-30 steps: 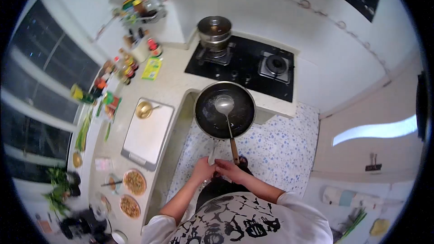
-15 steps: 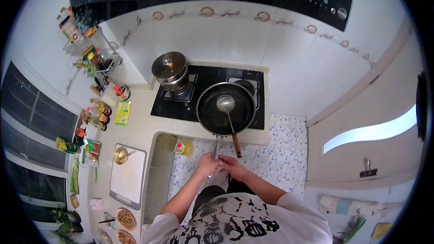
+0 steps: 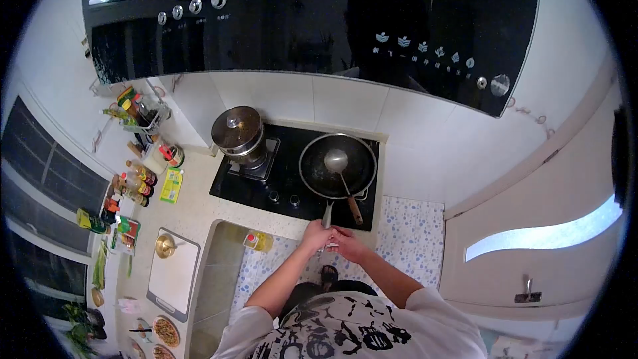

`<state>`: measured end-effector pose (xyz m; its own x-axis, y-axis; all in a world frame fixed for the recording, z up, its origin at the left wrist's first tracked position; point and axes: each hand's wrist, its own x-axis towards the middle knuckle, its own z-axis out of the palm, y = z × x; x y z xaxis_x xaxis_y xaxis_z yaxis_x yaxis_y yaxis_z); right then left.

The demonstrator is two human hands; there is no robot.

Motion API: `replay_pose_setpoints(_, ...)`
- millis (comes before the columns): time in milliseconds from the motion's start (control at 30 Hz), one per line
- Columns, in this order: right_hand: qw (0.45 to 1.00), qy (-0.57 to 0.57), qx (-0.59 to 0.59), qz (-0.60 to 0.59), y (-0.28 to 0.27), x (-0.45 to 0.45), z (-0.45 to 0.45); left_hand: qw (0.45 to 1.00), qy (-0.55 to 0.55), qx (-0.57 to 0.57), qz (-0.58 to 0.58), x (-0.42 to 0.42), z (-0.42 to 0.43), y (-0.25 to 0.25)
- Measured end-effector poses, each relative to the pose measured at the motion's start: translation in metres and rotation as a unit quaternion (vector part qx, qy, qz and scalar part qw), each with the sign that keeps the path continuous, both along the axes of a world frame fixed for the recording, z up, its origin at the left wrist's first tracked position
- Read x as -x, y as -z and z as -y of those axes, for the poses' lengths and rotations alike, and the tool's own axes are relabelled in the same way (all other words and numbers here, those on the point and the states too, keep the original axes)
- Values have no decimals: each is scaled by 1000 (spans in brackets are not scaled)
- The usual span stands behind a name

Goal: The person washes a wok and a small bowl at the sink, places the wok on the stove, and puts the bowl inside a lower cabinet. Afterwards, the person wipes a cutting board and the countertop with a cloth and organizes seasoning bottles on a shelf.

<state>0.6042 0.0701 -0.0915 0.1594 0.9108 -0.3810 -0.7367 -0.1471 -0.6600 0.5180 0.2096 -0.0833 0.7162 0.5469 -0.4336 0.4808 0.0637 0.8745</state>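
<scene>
A dark wok (image 3: pixel 322 176) is over the right burner of the black gas stove (image 3: pixel 299 211), its metal handle pointing toward me. My left hand (image 3: pixel 315 235) is wrapped round that handle. My right hand (image 3: pixel 347 244) is closed beside it, touching the left hand at the handle's end; what its fingers grip is hard to make out. Inside the wok lies the bowl of a metal ladle (image 3: pixel 335 160), and its wooden grip (image 3: pixel 355 210) sticks out over the wok's near rim, free of both hands.
A lidded steel pot (image 3: pixel 240 136) stands on the left burner. A range hood (image 3: pixel 299 20) hangs above. Left are bottles (image 3: pixel 141 174), a cutting board (image 3: pixel 174 278) with a golden bowl (image 3: pixel 165 246), and plates of food (image 3: pixel 166 331). An oil bottle (image 3: pixel 258 241) stands beyond the sink's edge.
The wok, with the ladle in it, has moved forward from in front of the stove to over the right burner. Both hands have moved along with it, and the view has shifted.
</scene>
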Motion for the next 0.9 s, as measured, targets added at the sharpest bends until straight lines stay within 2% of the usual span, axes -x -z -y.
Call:
replay_pose_setpoints(100,999,16,-25,-45,5,-14,-2,999,-1,-10,-39,-15,-1,-16)
replay_pose_setpoints(167,997,23,-29,-66,6,-20,-3,1000,-7,1,-24,-22,-4,2)
replay_pose_setpoints(300,997,42,-6,-64,12,-27,-3,999,-25,47,-5,-31,0,-1)
replay_pose_setpoints(400,998,46,6,-47,20,-32,-4,1000,-17,-5,-9,-37,1,1)
replay_pose_setpoints(600,997,63,27,-34,18,-31,1,995,3,89,51,-38,1,21)
replay_pose_setpoints(700,998,52,25,-26,20,-34,4,982,-32,175,66,-38,11,-6)
replay_pose_setpoints(800,998,54,34,-18,17,-33,6,977,-46,193,83,-40,14,-7)
replay_pose_setpoints(900,998,63,30,-7,14,-33,6,986,-15,163,34,-42,9,-5)
